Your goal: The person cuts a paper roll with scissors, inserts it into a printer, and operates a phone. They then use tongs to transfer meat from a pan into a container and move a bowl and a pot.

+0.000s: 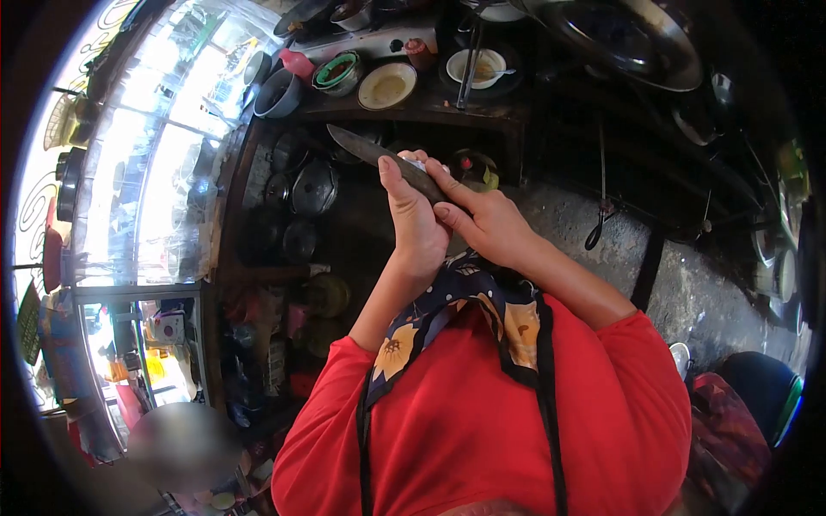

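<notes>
A long knife (pixel 366 148) with a dark steel blade points up and to the left, over the dark shelves below the counter. My right hand (pixel 490 222) grips its handle end, the index finger stretched along the back of the blade. My left hand (pixel 415 219) is pressed against the right one. Its thumb stands up beside the blade and its fingers curl over it. Whether something small lies inside the left hand is hidden. Below the hands I see my red shirt (pixel 482 413) and a dark flowered scarf (pixel 447 310).
A dark counter (pixel 404 110) holds a cream bowl (pixel 387 86), a green-rimmed bowl (pixel 337 70), a metal bowl (pixel 277 93) and a white bowl with a spoon (pixel 476 67). A large wok (pixel 619 39) sits top right. Lidded pots (pixel 314 187) stand underneath. A glass case (pixel 146 172) is on the left.
</notes>
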A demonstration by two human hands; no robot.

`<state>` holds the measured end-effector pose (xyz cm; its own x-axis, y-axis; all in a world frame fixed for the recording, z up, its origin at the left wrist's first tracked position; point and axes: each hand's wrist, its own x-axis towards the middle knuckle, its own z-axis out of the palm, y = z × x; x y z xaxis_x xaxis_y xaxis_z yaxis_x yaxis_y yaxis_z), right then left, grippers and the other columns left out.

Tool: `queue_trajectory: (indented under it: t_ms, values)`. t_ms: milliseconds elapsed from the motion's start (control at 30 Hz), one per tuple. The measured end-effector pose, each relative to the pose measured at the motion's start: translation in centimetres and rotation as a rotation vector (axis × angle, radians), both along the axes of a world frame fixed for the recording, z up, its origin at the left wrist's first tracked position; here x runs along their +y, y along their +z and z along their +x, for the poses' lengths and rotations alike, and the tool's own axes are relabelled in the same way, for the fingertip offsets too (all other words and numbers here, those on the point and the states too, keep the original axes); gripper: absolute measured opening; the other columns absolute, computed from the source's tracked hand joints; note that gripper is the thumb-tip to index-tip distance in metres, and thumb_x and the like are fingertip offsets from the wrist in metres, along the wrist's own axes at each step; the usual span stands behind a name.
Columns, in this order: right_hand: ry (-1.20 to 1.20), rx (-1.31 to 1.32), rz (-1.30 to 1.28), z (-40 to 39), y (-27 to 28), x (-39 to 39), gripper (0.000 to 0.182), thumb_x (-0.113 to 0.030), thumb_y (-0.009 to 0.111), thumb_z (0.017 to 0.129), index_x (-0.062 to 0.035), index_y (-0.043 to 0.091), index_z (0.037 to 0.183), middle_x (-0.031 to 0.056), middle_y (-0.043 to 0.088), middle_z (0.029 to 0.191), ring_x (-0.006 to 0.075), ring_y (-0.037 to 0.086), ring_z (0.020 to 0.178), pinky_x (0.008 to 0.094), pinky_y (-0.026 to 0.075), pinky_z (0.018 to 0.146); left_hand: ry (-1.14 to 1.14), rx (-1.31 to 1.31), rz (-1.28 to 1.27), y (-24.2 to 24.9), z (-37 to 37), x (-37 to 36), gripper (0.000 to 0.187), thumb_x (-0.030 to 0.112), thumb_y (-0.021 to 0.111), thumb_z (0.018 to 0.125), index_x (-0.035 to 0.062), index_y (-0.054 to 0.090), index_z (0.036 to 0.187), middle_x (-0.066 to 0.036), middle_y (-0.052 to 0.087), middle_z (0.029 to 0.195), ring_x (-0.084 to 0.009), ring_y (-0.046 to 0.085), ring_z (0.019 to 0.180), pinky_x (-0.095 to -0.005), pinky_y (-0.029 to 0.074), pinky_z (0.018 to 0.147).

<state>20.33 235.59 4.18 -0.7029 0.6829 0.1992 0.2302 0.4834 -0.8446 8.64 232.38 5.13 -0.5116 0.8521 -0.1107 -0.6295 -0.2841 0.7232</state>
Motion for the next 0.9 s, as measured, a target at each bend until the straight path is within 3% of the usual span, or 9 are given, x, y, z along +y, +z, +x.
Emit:
queue_trajectory:
  t_ms: [100,200,267,300,367,467,733,800,900]
  values:
    - [0.009,-0.039,0.043,-2.1,0.5,-0.2,0.053,-0.042,0.046,0.092,-0.0267,0.034,0.142,0.0238,0.061,0.076,0.0422,0.06,0.073,0.0476,0.047,0.066,0.08,-0.036,-0.06,0.1,-2.0,-0.1,0.051,0.063,0.052,0.084,0.0138,0.045,0.093,0.0,0.05,0.089,-0.0175,0.051,0.082,-0.0325,0.046,0.077]
    - [0.041,-0.03,0.078,-5.0,-0.4,0.0,0.054,-0.037,0.049,0.093,-0.0225,0.035,0.142,0.0175,0.064,0.077,0.0329,0.063,0.064,0.036,0.048,0.059,0.104,0.002,-0.098,-0.1,-4.9,-0.7,0.049,0.062,0.053,0.084,0.0141,0.047,0.093,0.001,0.051,0.089,-0.0163,0.051,0.082,-0.0313,0.045,0.078]
    - [0.232,0.22,-0.387,-6.8,-0.6,0.2,0.052,-0.042,0.046,0.095,-0.0191,0.039,0.141,0.0075,0.055,0.059,0.0156,0.052,0.046,0.0265,0.04,0.045,0.107,-0.012,-0.076,-0.2,-7.0,-1.1,0.05,0.063,0.051,0.084,0.014,0.047,0.092,0.001,0.051,0.089,-0.0163,0.051,0.082,-0.031,0.044,0.079]
    - [0.247,0.212,-0.388,-7.4,-0.1,0.7,0.052,-0.042,0.046,0.095,-0.0191,0.039,0.141,0.0075,0.055,0.059,0.0156,0.052,0.046,0.0265,0.04,0.045,0.098,-0.022,-0.056,-0.3,-8.1,-1.4,0.051,0.064,0.05,0.084,0.0138,0.048,0.092,0.0,0.052,0.088,-0.0162,0.052,0.082,-0.0307,0.044,0.08]
    - [0.403,0.204,-0.956,-8.4,1.4,1.7,0.057,-0.045,0.044,0.096,-0.0138,0.034,0.143,0.0017,0.049,0.054,0.008,0.045,0.043,0.0231,0.038,0.042,0.028,-0.103,-0.014,-0.5,-10.9,-2.2,0.052,0.064,0.05,0.084,0.0125,0.048,0.092,0.0,0.051,0.086,-0.0157,0.052,0.082,-0.0307,0.044,0.078]
    - [0.454,0.332,-1.179,-11.2,1.8,1.5,0.059,-0.045,0.042,0.097,-0.0118,0.03,0.144,-0.0016,0.041,0.05,0.0053,0.036,0.038,0.0204,0.031,0.036,0.041,-0.238,-0.033,0.2,-13.6,-3.6,0.055,0.065,0.048,0.084,0.0108,0.05,0.09,0.0,0.051,0.081,-0.0166,0.053,0.079,-0.0309,0.043,0.076]
    - [0.428,0.039,-0.502,-19.6,2.5,-3.2,0.06,-0.038,0.05,0.095,-0.0219,0.024,0.147,-0.0017,0.04,0.054,0.0054,0.039,0.048,0.0203,0.035,0.045,0.157,-0.25,0.078,0.3,-21.1,-7.5,0.057,0.067,0.044,0.085,0.0106,0.051,0.086,-0.001,0.052,0.082,-0.0159,0.053,0.078,-0.0305,0.044,0.077]
    - [0.407,-0.031,-0.252,-21.4,2.4,-4.0,0.059,-0.042,0.051,0.092,-0.0244,0.03,0.144,0.0219,0.066,0.092,0.0359,0.066,0.08,0.0362,0.05,0.072,0.203,-0.245,0.048,0.7,-22.2,-8.4,0.063,0.069,0.038,0.086,0.0084,0.052,0.092,-0.003,0.056,0.086,-0.0164,0.056,0.082,-0.0306,0.047,0.077]
    - [0.406,-0.08,-0.236,-23.5,3.0,-5.2,0.057,-0.042,0.051,0.091,-0.0254,0.033,0.142,0.0238,0.062,0.104,0.0424,0.059,0.098,0.0391,0.048,0.082,0.232,-0.167,0.016,1.0,-23.7,-9.8,0.061,0.068,0.037,0.087,0.009,0.052,0.093,-0.002,0.056,0.086,-0.0152,0.056,0.084,-0.0297,0.047,0.078]
